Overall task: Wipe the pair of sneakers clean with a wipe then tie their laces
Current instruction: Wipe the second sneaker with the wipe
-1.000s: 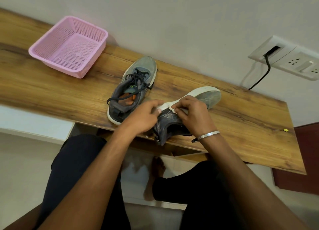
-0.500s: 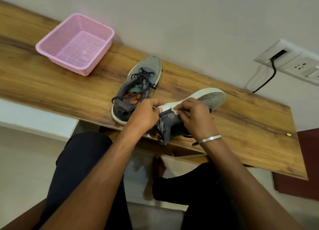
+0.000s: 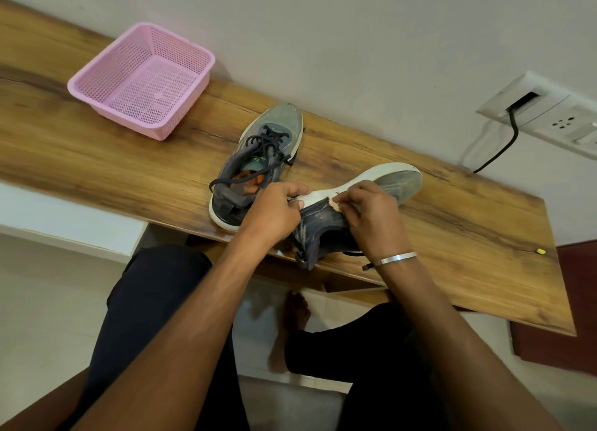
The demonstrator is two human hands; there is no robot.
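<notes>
1. I'm still on the wiping step. I'm working on the tipped sneaker [image 3: 384, 185], which is lying on its side at the near edge of the wooden shelf [image 3: 97, 159] with its white midsole turned up.
2. My left hand [image 3: 274, 211] is gripping the heel end of that sneaker, fingers curled over the sole edge, steadying it.
3. My right hand [image 3: 365, 211] is pinching a small whitish wipe [image 3: 336, 207] and pressing it where midsole meets the grey upper.
4. The second sneaker [image 3: 258, 165] is sitting upright just beyond my left hand, black laces [image 3: 268, 143] loose and untied.
5. Next move, as I judge it: keep the heel clamped and drag the wipe along the midsole toward the toe, away from my right hand. Light pressure, as the wipe looks tiny and could slip out.
6. Lacing for both is not yet started.
7. Writing: a green logo on the second sneaker's tongue and a small mark on the midsole, both too small to read.
</notes>
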